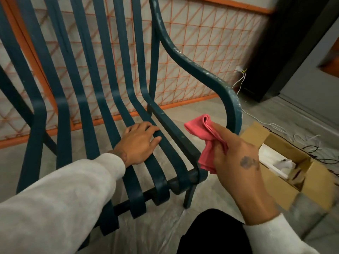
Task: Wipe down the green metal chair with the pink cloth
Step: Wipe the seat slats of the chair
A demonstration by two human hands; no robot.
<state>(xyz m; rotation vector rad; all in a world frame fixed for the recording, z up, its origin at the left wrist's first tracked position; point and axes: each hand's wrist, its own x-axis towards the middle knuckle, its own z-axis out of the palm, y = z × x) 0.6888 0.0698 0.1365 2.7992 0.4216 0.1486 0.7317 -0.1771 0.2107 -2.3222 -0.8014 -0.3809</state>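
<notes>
Head view: the left hand (139,142) lies flat, fingers loosely spread, on the seat slats of the green metal chair (102,99); the right hand (236,158) pinches the folded pink cloth (201,136) between thumb and fingers, just beside the seat's side rail, apparently not touching it; pale specks on the armrest (201,70) suggest wiping remains there.
</notes>
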